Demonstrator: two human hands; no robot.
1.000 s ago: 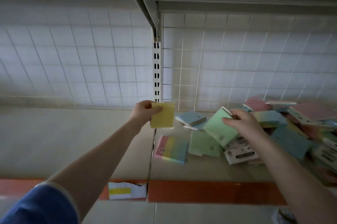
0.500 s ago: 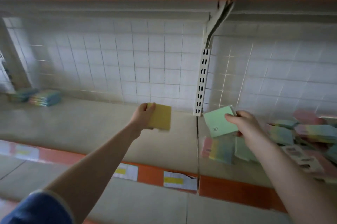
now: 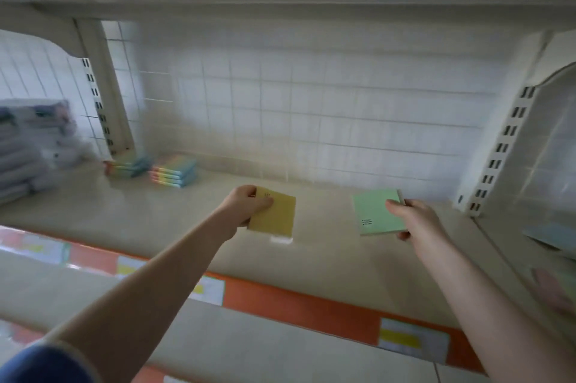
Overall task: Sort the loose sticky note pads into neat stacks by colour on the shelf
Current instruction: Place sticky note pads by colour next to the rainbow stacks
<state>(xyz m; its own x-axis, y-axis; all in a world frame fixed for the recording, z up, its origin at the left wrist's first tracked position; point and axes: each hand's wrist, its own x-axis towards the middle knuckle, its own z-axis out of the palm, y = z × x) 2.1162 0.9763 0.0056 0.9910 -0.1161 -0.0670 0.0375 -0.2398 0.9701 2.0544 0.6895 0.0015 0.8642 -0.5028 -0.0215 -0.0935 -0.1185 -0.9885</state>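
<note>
Beige shelf (image 3: 187, 226), white-tiled back; hands grip a yellow pad (image 3: 274, 215) and green pad (image 3: 375, 211).

Yellow pad (image 3: 276, 215), green pad (image 3: 375, 211), held above shelf (image 3: 327, 261)

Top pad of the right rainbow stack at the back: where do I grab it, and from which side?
Probably pinch the top pad by its two short side edges, coming from above and the front: it lies flat, the wall is close behind, the other stack close left.
</note>
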